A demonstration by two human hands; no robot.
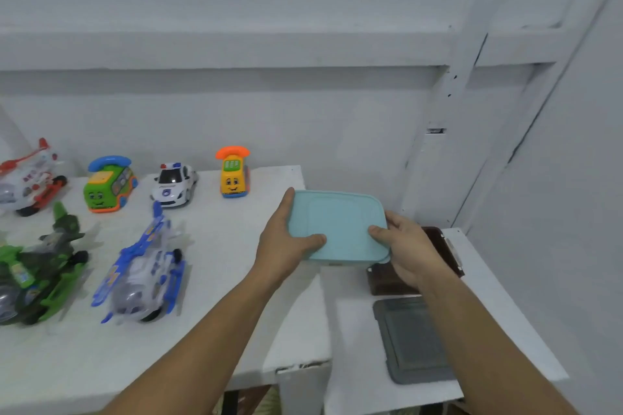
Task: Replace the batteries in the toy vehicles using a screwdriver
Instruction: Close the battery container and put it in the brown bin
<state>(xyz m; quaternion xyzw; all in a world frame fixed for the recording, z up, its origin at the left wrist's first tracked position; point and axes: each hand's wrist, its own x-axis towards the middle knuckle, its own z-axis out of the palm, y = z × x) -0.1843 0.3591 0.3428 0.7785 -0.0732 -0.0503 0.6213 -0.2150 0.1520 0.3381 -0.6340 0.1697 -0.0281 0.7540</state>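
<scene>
— Teal plastic, that lidded container — who has it?

— Both hands. The left hand clasps its left edge, thumb lying over the lid; the right hand takes the right edge, thumb on top, fingers under. Each grip is closed on the container, which is held above the gap between the white table and a second white table on the right.

— And the toy vehicles?

— All on the left table, well apart from the hands. Along the back: a red-and-white helicopter, a green phone-car, a white police car, a yellow phone-car. Nearer the front, a green helicopter and a blue-and-white helicopter side by side.

— Anything by the right hand?

— A dark brown box, partly hidden behind the wrist, and a grey lid lying flat nearer the front edge.

— A screwdriver?

— I cannot tell.
</scene>
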